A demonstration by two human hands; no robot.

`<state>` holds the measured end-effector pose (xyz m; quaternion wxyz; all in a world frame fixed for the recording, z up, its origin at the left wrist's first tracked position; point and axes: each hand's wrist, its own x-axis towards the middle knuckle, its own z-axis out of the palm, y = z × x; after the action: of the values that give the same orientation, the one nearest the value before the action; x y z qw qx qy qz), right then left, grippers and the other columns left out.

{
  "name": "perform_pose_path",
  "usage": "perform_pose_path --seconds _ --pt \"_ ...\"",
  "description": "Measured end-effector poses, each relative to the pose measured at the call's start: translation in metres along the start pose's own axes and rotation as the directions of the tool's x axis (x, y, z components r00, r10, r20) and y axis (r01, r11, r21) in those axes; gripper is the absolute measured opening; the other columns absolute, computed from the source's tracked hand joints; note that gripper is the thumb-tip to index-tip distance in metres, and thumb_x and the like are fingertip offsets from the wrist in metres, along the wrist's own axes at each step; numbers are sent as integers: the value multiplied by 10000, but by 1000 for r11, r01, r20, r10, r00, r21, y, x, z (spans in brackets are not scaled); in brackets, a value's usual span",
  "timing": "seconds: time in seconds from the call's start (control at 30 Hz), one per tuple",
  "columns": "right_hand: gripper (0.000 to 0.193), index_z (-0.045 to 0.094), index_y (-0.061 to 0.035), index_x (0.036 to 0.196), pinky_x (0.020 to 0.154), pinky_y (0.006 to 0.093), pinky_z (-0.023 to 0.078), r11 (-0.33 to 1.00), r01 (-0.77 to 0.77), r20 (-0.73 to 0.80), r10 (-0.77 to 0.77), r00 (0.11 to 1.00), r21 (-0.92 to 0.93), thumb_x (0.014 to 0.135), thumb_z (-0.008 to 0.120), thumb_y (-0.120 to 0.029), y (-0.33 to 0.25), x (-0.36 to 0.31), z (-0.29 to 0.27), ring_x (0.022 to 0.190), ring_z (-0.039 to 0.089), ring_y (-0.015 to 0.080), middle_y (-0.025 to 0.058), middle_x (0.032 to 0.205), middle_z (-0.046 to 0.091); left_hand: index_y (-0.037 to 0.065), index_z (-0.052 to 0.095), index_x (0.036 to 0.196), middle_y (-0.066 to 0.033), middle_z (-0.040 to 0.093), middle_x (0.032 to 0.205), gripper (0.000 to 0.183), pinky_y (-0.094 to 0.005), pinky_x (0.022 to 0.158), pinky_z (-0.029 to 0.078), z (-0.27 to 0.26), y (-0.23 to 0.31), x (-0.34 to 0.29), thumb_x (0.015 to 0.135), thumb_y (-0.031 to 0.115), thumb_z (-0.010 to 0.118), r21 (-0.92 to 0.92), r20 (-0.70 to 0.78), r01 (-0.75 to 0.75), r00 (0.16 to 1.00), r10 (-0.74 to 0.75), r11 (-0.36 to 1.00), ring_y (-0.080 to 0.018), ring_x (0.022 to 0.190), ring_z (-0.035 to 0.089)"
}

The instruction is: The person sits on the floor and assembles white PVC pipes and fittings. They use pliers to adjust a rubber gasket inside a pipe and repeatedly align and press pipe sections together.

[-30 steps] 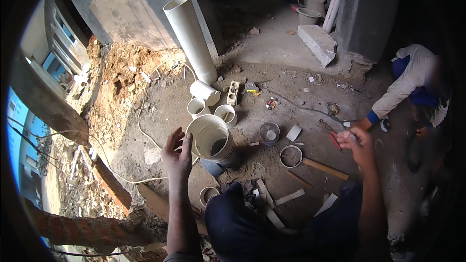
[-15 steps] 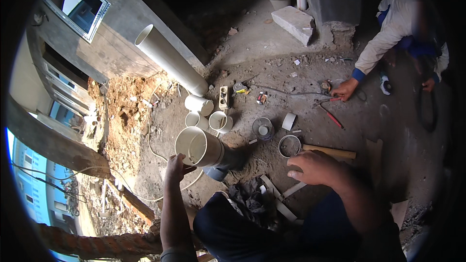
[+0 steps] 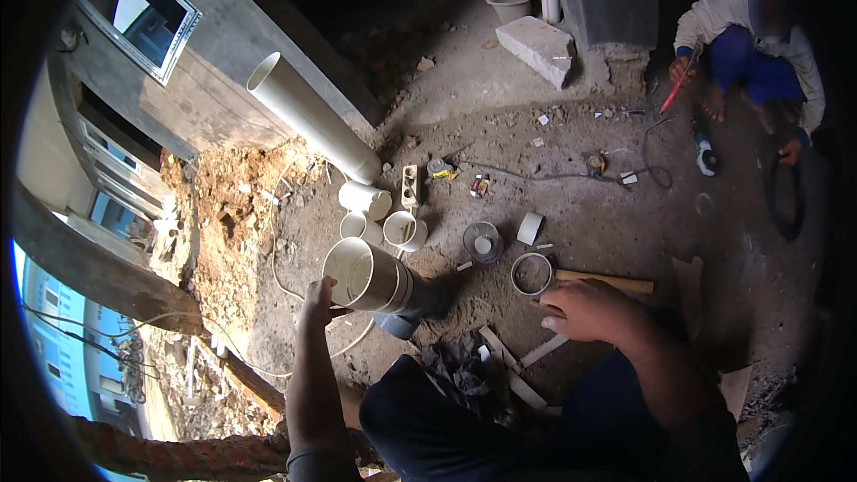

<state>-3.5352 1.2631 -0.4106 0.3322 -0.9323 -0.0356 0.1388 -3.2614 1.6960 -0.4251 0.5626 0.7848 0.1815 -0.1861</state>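
My left hand (image 3: 323, 300) grips the near rim of a wide cream plastic pipe section (image 3: 389, 282). The pipe's open mouth tilts up toward me, and a grey-blue thing (image 3: 395, 325) lies against its lower side. My right hand (image 3: 585, 311) is closed, fingers curled together, above the ground at the right. Whether a small thing is pinched in it I cannot make out. Just beyond its fingertips is a short white pipe ring (image 3: 533, 274) with greyish matter inside. A wooden strip (image 3: 607, 281) lies beside that ring, partly behind my right hand.
Short pipe pieces (image 3: 406, 230) stand beyond my left hand, near a long pipe (image 3: 312, 116). A round clear container (image 3: 483, 241) and a socket block (image 3: 411, 186) sit mid-floor. At right, a co-worker (image 3: 750, 45) holds a red-handled tool (image 3: 676, 93) near a power tool (image 3: 704, 153).
My right hand has turned and its fingers have drawn in beside the ring. My left hand keeps its hold. The co-worker has lifted the red-handled tool off the ground and drawn back.
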Motion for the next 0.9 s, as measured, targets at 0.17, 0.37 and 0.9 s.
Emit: perform_pose_path --seconds 0.17,0.37,0.9 --pt "350 622 -44 1155 897 453 485 1000 -16 27 16 1000 6 891 637 -273 0 3 0 1034 625 358 178 1061 669 -63 528 1157 -249 616 1020 415 -545 698 602 1 -3 1 865 231 538 194 54 -166 986 158 967 -386 881 672" --pt "348 622 -46 1156 905 456 483 999 -36 39 36 999 -8 899 636 -280 0 8 3 1038 626 357 173 1071 669 -51 546 1159 -219 615 1012 418 -521 687 602 0 -1 11 863 243 544 89 -8 5 1000 -5 996 -356 858 664" --pt "301 649 -60 1053 849 462 500 1000 -21 25 21 999 -16 884 650 -308 -4 14 -4 1006 637 368 193 1000 672 -57 622 1031 -148 649 852 325 -391 575 585 1 -3 -2 864 215 559 42 -126 -160 978 164 986 -244 651 651"
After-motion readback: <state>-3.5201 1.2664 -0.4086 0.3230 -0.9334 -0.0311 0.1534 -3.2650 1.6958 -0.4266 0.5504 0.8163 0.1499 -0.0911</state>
